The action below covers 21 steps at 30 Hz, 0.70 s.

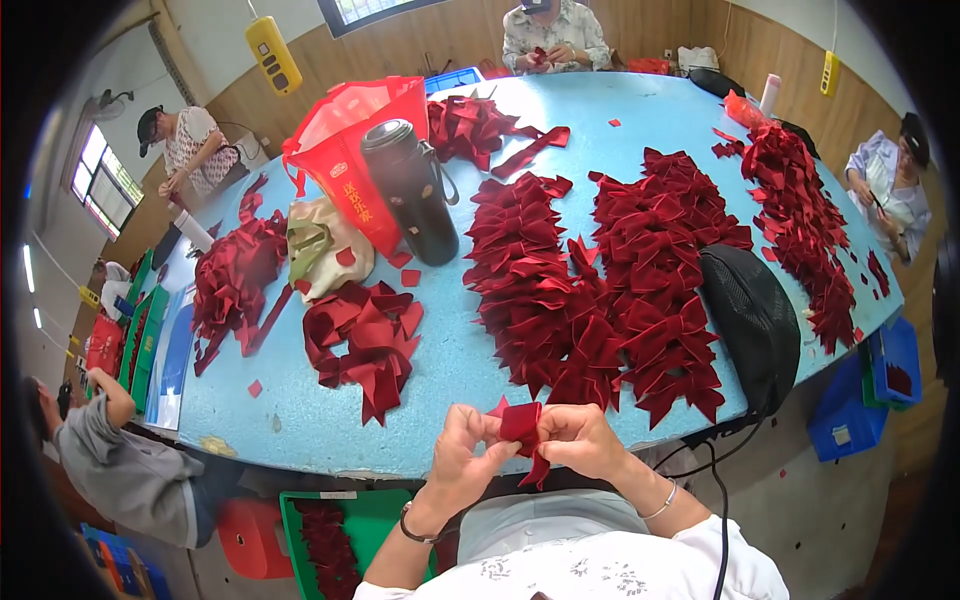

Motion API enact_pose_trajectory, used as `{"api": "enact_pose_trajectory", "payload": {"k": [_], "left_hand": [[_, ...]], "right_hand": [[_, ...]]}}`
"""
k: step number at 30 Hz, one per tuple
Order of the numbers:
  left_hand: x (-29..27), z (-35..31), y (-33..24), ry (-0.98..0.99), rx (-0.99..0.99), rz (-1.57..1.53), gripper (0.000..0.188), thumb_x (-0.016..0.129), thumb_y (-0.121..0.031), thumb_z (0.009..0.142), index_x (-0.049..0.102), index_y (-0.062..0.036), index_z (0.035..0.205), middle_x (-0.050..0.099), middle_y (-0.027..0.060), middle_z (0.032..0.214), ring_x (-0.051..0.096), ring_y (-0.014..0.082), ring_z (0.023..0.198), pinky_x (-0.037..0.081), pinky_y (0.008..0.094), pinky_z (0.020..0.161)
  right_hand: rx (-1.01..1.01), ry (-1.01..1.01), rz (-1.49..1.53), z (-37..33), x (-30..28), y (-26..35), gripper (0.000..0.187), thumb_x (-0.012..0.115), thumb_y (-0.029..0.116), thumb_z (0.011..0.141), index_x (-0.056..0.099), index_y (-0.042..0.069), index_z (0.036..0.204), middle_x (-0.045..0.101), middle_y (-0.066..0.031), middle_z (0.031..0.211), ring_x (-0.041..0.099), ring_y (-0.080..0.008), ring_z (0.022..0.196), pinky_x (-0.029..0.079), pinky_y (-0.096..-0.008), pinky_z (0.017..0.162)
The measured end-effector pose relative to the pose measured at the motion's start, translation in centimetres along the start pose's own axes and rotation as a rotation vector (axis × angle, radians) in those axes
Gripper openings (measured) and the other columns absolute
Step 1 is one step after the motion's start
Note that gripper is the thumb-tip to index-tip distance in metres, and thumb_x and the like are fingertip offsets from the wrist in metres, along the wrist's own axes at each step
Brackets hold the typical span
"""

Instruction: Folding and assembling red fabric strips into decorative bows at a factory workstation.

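Observation:
Between my two hands, just off the near table edge, is a dark red velvet ribbon [521, 424] folded into a loop with a tail hanging down. My left hand [468, 444] pinches its left side, and my right hand [580, 440] grips the right side, fingers closed. Beyond them on the blue table [440, 330] lie dense rows of finished red velvet bows [520, 280], with more bows [660, 270] to the right. A loose heap of cut red ribbon strips [365, 345] rests left of my hands.
A black thermos [410, 195] and a red bag [340, 140] stand left of centre. A black mesh pouch [750, 320] sits at the right edge, its cable hanging down. A green crate [375, 520] is below left, a red stool [250, 540] beside it. Several people work around the table.

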<state>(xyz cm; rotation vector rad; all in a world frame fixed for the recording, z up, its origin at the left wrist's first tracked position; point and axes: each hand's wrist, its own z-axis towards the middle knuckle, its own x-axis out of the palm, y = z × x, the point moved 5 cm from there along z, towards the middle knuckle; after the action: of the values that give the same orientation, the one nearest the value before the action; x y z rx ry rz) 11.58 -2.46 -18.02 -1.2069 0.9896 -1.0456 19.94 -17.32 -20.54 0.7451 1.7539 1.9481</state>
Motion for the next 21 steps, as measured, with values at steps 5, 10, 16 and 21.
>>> {"api": "enact_pose_trajectory", "payload": {"k": [5, 10, 16, 21], "left_hand": [[-0.7, -0.2, -0.4, -0.053, -0.005, -0.010, 0.040, 0.068, 0.010, 0.076, 0.033, -0.0070, 0.087, 0.055, 0.0057, 0.090, 0.051, 0.0104, 0.085, 0.046, 0.0262, 0.077], [-0.2, 0.1, 0.2, -0.030, -0.025, -0.239, 0.036, 0.064, 0.009, 0.080, 0.034, -0.0071, 0.089, 0.058, 0.0081, 0.094, 0.052, 0.0102, 0.083, 0.045, 0.0242, 0.075], [-1.1, 1.0, -0.1, -0.041, -0.074, -0.434, 0.032, 0.063, 0.007, 0.084, 0.035, -0.0064, 0.094, 0.060, 0.0101, 0.100, 0.058, 0.0135, 0.091, 0.047, 0.0279, 0.083], [-1.3, 0.9, -0.1, -0.048, -0.065, -0.480, 0.033, 0.063, 0.007, 0.084, 0.035, -0.0066, 0.095, 0.059, 0.0097, 0.100, 0.058, 0.0135, 0.092, 0.047, 0.0280, 0.083]], "right_hand": [[-0.066, 0.046, 0.302, -0.2, 0.3, 1.5, 0.004, 0.060, -0.004, 0.077, 0.063, -0.004, 0.080, 0.063, -0.0046, 0.083, 0.057, -0.0079, 0.073, 0.046, -0.0226, 0.065], [0.041, -0.063, 0.319, 0.0, 0.7, 1.1, 0.005, 0.059, -0.006, 0.079, 0.063, -0.006, 0.081, 0.063, -0.0086, 0.090, 0.057, -0.0105, 0.074, 0.046, -0.0233, 0.067], [-0.149, -0.200, 0.215, 0.5, 0.5, 3.4, 0.005, 0.062, -0.005, 0.080, 0.065, -0.005, 0.084, 0.063, -0.0075, 0.087, 0.056, -0.0113, 0.071, 0.045, -0.0242, 0.062], [-0.390, -0.175, -0.323, 0.4, 0.9, 5.2, 0.007, 0.066, -0.003, 0.078, 0.067, -0.004, 0.086, 0.062, -0.0081, 0.081, 0.057, -0.0123, 0.067, 0.045, -0.0246, 0.058]]}}
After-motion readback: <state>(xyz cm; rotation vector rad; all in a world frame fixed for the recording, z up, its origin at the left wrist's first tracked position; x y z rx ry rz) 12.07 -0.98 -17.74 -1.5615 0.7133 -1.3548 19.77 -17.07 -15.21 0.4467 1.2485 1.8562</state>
